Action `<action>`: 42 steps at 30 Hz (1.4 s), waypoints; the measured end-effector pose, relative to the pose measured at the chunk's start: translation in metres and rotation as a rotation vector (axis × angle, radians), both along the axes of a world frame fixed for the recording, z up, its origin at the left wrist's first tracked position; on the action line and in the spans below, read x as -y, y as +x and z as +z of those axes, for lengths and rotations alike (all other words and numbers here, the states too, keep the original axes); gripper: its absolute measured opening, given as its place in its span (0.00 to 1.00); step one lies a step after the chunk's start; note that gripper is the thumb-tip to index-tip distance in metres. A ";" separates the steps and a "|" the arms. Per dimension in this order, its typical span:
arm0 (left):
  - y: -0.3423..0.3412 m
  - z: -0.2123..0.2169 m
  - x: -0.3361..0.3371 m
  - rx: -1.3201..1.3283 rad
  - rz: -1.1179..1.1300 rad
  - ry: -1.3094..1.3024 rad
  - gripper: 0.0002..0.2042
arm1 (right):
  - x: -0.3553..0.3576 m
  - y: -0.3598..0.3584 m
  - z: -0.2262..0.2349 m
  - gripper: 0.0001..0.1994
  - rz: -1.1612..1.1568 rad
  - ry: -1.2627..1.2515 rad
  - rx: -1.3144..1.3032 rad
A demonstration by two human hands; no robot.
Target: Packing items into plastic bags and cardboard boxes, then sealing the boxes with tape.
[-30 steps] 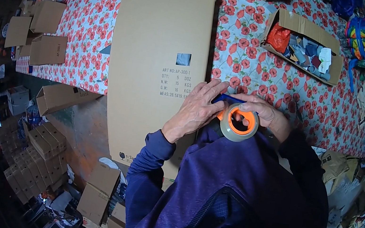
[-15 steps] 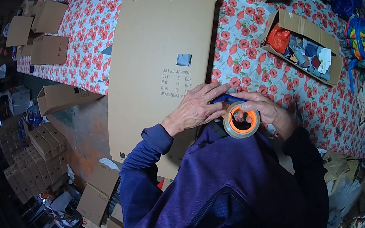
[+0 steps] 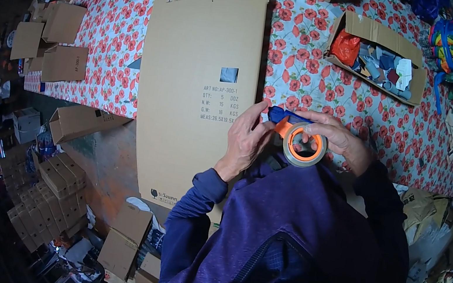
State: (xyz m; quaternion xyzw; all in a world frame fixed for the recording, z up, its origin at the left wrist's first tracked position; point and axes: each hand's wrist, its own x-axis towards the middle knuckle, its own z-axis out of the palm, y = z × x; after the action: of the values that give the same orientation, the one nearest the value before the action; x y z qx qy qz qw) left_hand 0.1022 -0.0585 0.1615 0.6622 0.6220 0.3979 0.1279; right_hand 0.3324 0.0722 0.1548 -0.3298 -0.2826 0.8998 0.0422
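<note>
My right hand [image 3: 338,140] grips a blue and orange tape dispenser [image 3: 284,126], thumb across its top. A roll of tape [image 3: 301,162] sits on its orange hub, facing up. Close by on the left, my left hand [image 3: 244,143] has its fingers bent, with index finger and thumb at the dispenser's blue front end. Whatever lies between those fingertips is too small to make out. Under my left hand is a large flat brown carton [image 3: 189,76] with dark print and a small square hole.
A flower-patterned cloth [image 3: 297,70] covers the table. To the right rests an open carton [image 3: 379,35] of scraps and a red bag. Open boxes [image 3: 64,63] stand at the left edge, and stacked cartons [image 3: 52,191] are on the floor at lower left.
My left hand has drawn back from over the dispenser and its fingers have bent, baring the blue front end. The dispenser has shifted slightly right and turned a little.
</note>
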 end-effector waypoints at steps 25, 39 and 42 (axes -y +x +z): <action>0.021 -0.009 0.019 -0.112 0.081 0.205 0.06 | 0.011 -0.008 0.020 0.31 -0.017 -0.113 -0.107; -0.029 0.044 -0.024 -0.251 -0.064 0.383 0.05 | 0.011 0.020 0.038 0.28 -0.080 -0.256 -0.105; -0.035 0.041 -0.022 -0.212 -0.063 0.326 0.05 | 0.009 0.024 0.031 0.27 -0.121 -0.271 -0.161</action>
State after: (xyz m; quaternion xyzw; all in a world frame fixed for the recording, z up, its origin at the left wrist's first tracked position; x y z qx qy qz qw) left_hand 0.0677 -0.0362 0.2027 0.7315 0.5384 0.4169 -0.0348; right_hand 0.3568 0.0633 0.1859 -0.2757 -0.1341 0.9490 0.0742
